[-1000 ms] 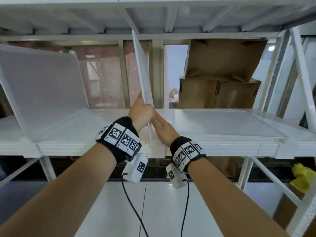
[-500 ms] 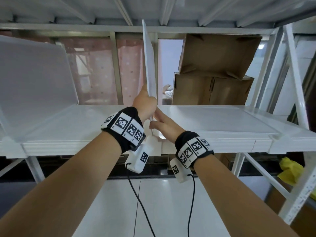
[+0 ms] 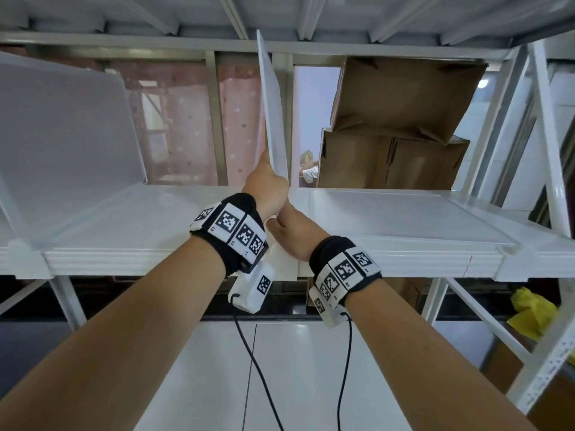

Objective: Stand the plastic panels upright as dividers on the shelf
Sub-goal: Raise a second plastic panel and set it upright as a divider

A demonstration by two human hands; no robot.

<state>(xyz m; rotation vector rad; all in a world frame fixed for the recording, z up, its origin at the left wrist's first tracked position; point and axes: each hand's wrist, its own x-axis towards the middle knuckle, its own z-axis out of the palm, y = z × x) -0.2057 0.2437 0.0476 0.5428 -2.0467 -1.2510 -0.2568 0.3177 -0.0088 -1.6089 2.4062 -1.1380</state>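
A white plastic panel [image 3: 271, 113] stands nearly upright at the middle of the white shelf [image 3: 389, 256], seen edge-on, its top close to the beam above. My left hand [image 3: 266, 188] grips its left face near the bottom. My right hand [image 3: 294, 231] holds its lower front edge from the right. A second translucent panel [image 3: 62, 126] stands upright at the left end of the shelf. Another panel [image 3: 395, 216] lies flat on the shelf to the right.
Brown cardboard boxes [image 3: 398, 126] are stacked behind the shelf at the right. White uprights and diagonal braces [image 3: 547, 126] frame the right end. A yellow cloth [image 3: 529, 312] hangs low at the right. Cables trail from both wrist units over the white floor.
The panel between my hands has swung from leaning left to nearly vertical, and both hands have shifted slightly with it. The view has tilted a little upward.
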